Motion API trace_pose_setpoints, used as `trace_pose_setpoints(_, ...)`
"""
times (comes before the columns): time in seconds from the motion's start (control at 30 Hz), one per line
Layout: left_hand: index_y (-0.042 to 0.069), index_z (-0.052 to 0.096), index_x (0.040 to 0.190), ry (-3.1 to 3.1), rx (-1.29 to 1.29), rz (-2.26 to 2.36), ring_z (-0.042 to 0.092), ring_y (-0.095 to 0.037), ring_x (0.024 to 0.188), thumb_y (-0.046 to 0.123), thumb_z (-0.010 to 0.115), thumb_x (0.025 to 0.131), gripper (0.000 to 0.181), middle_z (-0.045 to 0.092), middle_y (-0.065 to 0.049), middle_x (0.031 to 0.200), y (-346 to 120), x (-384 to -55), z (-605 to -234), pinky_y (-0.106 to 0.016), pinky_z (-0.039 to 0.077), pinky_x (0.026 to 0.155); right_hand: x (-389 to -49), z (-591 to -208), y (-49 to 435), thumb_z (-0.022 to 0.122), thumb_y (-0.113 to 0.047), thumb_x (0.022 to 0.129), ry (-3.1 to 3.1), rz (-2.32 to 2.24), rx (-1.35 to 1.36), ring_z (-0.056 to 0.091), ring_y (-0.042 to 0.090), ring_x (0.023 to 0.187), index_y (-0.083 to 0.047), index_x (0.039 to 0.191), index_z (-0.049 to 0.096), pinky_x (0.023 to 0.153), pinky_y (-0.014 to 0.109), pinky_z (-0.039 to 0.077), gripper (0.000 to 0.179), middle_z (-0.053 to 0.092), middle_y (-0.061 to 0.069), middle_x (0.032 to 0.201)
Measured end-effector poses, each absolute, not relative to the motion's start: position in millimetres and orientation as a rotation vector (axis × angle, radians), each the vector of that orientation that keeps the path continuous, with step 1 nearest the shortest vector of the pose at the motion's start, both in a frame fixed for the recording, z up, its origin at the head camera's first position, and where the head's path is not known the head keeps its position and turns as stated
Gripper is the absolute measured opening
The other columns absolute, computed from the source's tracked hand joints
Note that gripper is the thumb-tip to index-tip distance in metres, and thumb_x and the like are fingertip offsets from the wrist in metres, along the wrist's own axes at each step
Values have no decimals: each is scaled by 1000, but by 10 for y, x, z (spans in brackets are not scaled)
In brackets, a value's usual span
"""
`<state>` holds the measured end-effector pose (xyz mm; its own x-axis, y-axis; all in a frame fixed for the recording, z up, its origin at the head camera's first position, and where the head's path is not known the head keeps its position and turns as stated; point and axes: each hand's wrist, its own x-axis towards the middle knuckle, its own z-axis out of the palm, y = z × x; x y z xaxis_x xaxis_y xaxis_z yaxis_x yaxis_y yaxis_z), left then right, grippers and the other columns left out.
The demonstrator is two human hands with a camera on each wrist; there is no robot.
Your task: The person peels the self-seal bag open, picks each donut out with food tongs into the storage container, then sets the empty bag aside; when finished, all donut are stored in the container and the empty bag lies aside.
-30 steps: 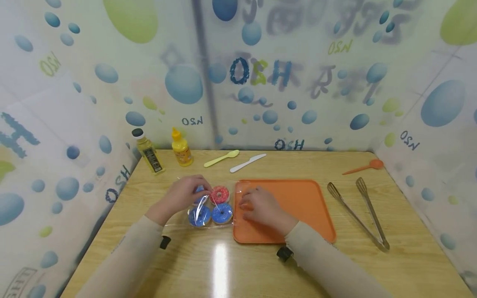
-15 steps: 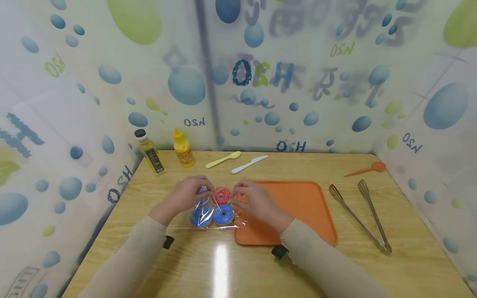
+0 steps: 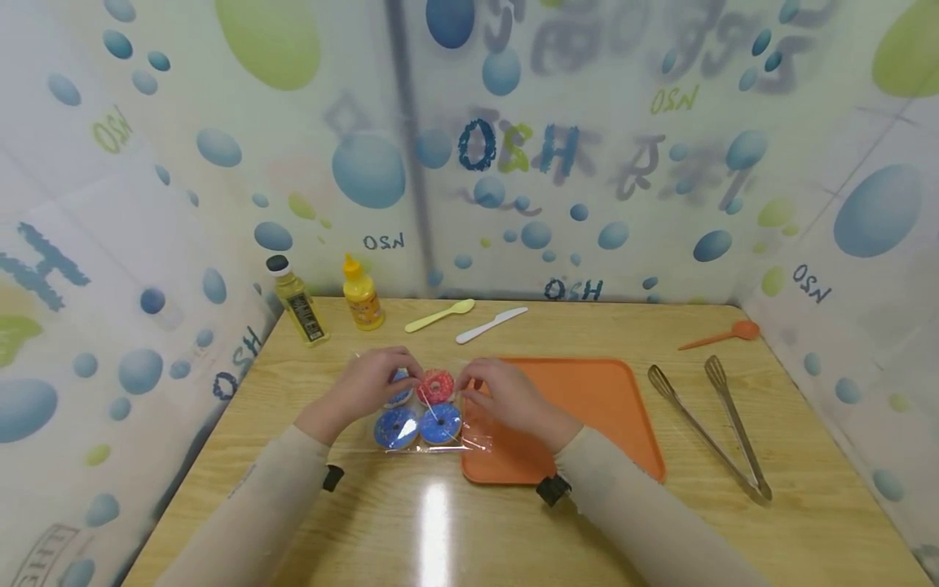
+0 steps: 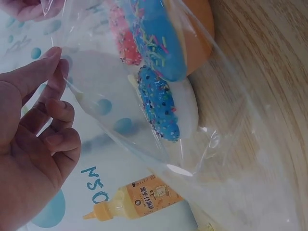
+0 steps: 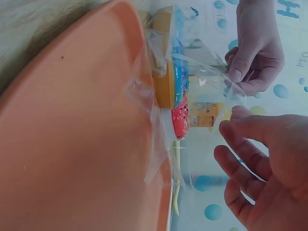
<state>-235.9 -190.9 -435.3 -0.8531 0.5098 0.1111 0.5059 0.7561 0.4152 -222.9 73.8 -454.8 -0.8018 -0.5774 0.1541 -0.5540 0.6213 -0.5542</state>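
Observation:
A clear plastic bag (image 3: 429,444) holds several donuts: blue ones with sprinkles (image 3: 396,428) and a red one (image 3: 436,386). It lies across the table and the tray's left side. My left hand (image 3: 377,379) pinches the upper edge of the bag between thumb and index finger, as the left wrist view shows. My right hand (image 3: 506,395) is at the bag's right side, over the orange tray (image 3: 572,416). In the right wrist view, its thumb and index finger (image 5: 231,126) come together at the film's edge, close to the left hand (image 5: 257,60). The other fingers are loosely curled.
An oil bottle (image 3: 302,306) and a yellow squeeze bottle (image 3: 363,295) stand at the back left. Behind the bag lie a yellow spoon (image 3: 440,315) and a white knife (image 3: 491,324). Metal tongs (image 3: 722,428) and an orange spoon (image 3: 722,334) are at the right.
My right hand has moved left from over the tray to the bag's upper edge, near the red donut. My left hand keeps its pinch and has barely moved.

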Motion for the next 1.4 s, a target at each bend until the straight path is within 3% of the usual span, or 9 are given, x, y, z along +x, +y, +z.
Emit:
trace_pose_setpoints(0.27,22,77,99,2929,877,660,71,-17,98,19,76,95,5,72,8,99,-1876,-2374,-4368,-42,60,89,-2233,-4584,772,74,-19,97,2770,-948,-944,64,17,96,-21,101,72,83,29,55,5,67,-8,102)
trace_pose_setpoints(0.47,19,77,97,2944,907,653,70,-15,95,21,76,95,3,72,8,97,-1871,-2373,-4366,-41,60,88,-2222,-4629,829,75,-20,97,2723,-1148,-944,62,14,94,-20,97,72,86,40,58,3,66,-11,98)
trace_pose_setpoints(0.57,19,77,97,2938,908,653,69,-12,92,23,76,96,4,72,9,96,-1881,-2374,-4360,-40,60,86,-2213,-4643,871,75,-20,96,2682,-1300,-942,63,13,93,-16,98,75,86,45,59,5,69,-11,97)
trace_pose_setpoints(0.7,18,76,98,2929,879,643,65,-9,87,22,74,97,4,70,9,95,-1914,-2369,-4342,-37,58,82,-2197,-4651,930,77,-24,95,2687,-1419,-848,63,11,91,-18,100,79,80,43,58,8,72,-14,98)
trace_pose_setpoints(0.87,18,75,99,2934,859,644,60,-8,81,19,74,97,3,69,9,95,-1939,-2357,-4312,-33,54,76,-2144,-4613,1043,77,-27,95,2711,-1410,-713,63,19,96,-20,111,78,80,41,56,17,74,-8,109)
trace_pose_setpoints(1.07,19,75,99,2941,888,654,54,-8,73,25,73,98,6,68,8,96,-1923,-2345,-4296,-28,48,68,-2034,-4564,1350,76,-24,95,2747,-1290,-532,63,24,104,-17,123,73,89,45,55,29,73,2,118)
trace_pose_setpoints(1.23,18,74,99,2945,897,666,53,-8,73,25,73,98,8,68,8,94,-1922,-2340,-4295,-27,48,67,-1957,-4629,1703,76,-22,95,2854,-1152,-476,63,18,101,-17,122,72,88,42,55,28,72,-3,116)
trace_pose_setpoints(1.4,17,75,99,2928,876,667,54,-8,74,26,72,98,10,67,8,92,-1960,-2323,-4300,-28,49,68,-1855,-4791,2084,77,-15,94,2988,-1129,-502,65,23,101,-12,118,73,87,46,56,25,73,4,115)
